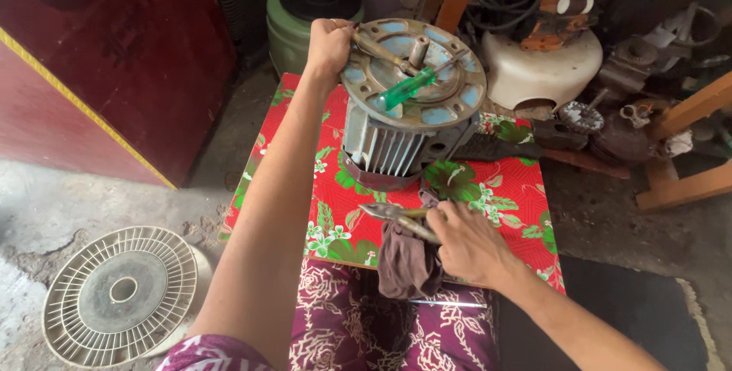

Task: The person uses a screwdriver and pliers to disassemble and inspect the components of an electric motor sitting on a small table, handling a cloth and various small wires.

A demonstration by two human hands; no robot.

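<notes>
A grey-blue electric motor stands on end on a low table with a red flowered cloth. Its round flange faces up, with the shaft in the middle. A green-handled screwdriver and a metal tool lie across the flange. My left hand grips the flange's far left rim. My right hand holds a pair of pliers near the table's front edge, just above a dark brown rag. The pliers' tips point left.
A round white fan grille lies on the concrete floor at the left. A red cabinet stands at the back left. A green drum, a white motor housing, rusty parts and wooden legs crowd the back and right.
</notes>
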